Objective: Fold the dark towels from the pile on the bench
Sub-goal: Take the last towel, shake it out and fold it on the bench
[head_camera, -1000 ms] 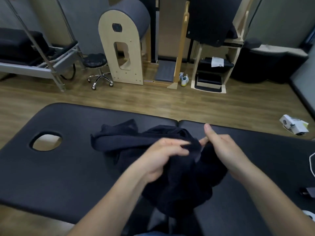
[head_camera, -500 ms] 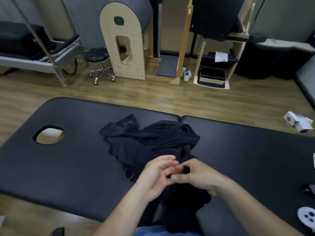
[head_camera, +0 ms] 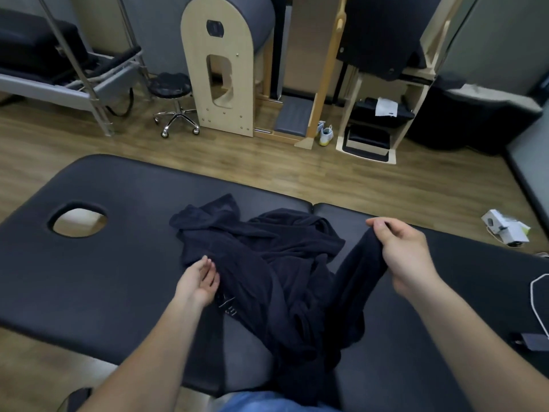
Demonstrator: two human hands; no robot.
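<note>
R hand [head_camera: 407, 257] grips towel [head_camera: 356, 278], pile [head_camera: 261, 251] beside, cable [head_camera: 532, 294] nearby

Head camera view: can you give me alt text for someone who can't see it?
A person's right hand grips one end of a dark towel trailing from a crumpled pile on a black bench. The left hand lies open at the pile's edge.
</note>
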